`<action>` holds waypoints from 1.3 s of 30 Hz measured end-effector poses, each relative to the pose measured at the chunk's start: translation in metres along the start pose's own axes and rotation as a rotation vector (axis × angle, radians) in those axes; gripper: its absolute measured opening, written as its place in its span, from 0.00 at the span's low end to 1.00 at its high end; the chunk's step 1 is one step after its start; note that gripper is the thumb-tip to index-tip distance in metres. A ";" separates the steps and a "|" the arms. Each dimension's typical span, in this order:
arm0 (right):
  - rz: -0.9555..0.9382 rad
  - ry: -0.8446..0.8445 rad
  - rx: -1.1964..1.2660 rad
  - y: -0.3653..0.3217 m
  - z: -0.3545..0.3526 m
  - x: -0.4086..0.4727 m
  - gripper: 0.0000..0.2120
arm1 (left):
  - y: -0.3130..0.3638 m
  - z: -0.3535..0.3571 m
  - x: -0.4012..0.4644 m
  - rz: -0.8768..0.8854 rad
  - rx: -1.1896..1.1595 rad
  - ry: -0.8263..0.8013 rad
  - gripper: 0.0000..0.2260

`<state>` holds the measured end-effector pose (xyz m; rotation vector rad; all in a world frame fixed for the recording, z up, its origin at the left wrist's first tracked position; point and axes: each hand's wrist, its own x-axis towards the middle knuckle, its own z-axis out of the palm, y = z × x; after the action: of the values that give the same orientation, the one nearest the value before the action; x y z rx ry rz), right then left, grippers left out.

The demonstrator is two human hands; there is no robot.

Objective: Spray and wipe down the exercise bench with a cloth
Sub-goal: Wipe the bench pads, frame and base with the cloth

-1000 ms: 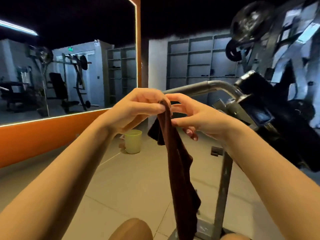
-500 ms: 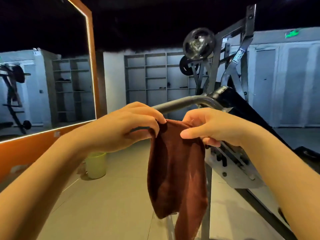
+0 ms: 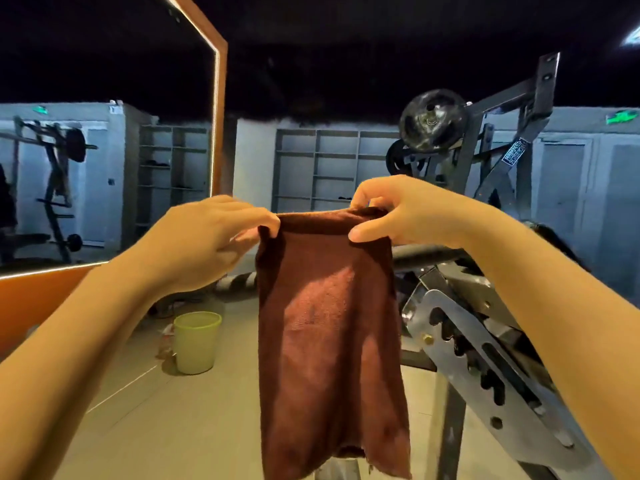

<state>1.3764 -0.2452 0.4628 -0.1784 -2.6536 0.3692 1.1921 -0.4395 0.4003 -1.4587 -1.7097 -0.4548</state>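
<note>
A dark red-brown cloth (image 3: 329, 341) hangs flat in front of me, held up by its two top corners. My left hand (image 3: 211, 240) pinches the left corner and my right hand (image 3: 408, 211) pinches the right corner, both at chest height. Behind and to the right of the cloth stands the exercise bench (image 3: 485, 348), showing its grey metal frame, a notched adjustment plate and a steel tube that passes behind the cloth. The bench's black pad is mostly hidden by my right forearm. No spray bottle is in view.
A pale green bucket (image 3: 196, 341) stands on the tiled floor at the lower left. A large orange-framed wall mirror (image 3: 218, 98) fills the left. A weight rack with plates (image 3: 433, 121) rises at the right, and grey shelves (image 3: 332, 168) line the back wall.
The cloth was bunched in a narrow strip; my hands have moved apart and spread it out flat. My view has swung to the right and up, so the bucket sits further left.
</note>
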 end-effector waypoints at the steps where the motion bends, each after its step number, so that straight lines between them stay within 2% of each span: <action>1: -0.019 0.042 -0.114 -0.003 0.010 0.011 0.07 | -0.006 0.004 -0.003 -0.074 0.024 -0.071 0.13; 3: -0.064 0.109 -0.263 -0.010 0.031 0.027 0.09 | -0.009 0.012 -0.008 -0.193 0.102 -0.190 0.23; 5: -0.071 0.166 -0.372 -0.010 0.051 0.037 0.11 | -0.002 0.020 -0.012 -0.275 0.205 -0.142 0.30; 7: -0.049 0.239 -0.445 -0.005 0.064 0.043 0.14 | 0.016 0.033 -0.016 -0.279 0.271 0.016 0.24; 9: -0.052 0.291 -0.409 0.000 0.068 0.044 0.16 | 0.039 0.057 -0.020 -0.194 0.215 0.134 0.20; 13: -0.113 0.340 -0.338 0.017 0.062 0.023 0.16 | 0.063 0.095 -0.009 -0.182 0.288 0.123 0.26; 16: -0.132 0.570 -0.385 0.051 0.054 -0.012 0.16 | 0.058 0.099 0.000 -0.127 0.347 0.199 0.25; 18: -0.077 0.687 -0.372 0.075 0.049 -0.038 0.17 | 0.059 0.100 0.005 -0.072 0.347 0.240 0.25; 20: -0.007 0.758 -0.463 0.094 0.046 -0.055 0.17 | 0.065 0.104 0.017 -0.023 0.310 0.246 0.26; 23: 0.082 0.779 -0.570 0.110 0.039 -0.075 0.19 | 0.087 0.110 0.046 0.023 0.264 0.242 0.25; 26: 0.133 0.832 -0.638 0.119 0.026 -0.095 0.18 | 0.116 0.117 0.076 0.081 0.268 0.305 0.24; 30: 0.176 0.877 -0.567 0.134 0.018 -0.123 0.18 | 0.170 0.130 0.130 0.197 0.314 0.364 0.20; 32: 0.199 0.849 -0.496 0.146 0.031 -0.134 0.22 | 0.192 0.137 0.148 0.281 0.377 0.348 0.19; 34: 0.187 0.857 -0.459 0.157 0.046 -0.140 0.25 | 0.197 0.139 0.152 0.322 0.407 0.357 0.19; 39: 0.090 0.982 -0.700 0.176 0.062 -0.136 0.23 | 0.176 0.139 0.131 0.279 0.422 0.320 0.20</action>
<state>1.4808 -0.1160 0.3019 -0.5332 -1.6873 -0.5252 1.3099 -0.2088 0.3778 -1.2127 -1.2341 -0.1510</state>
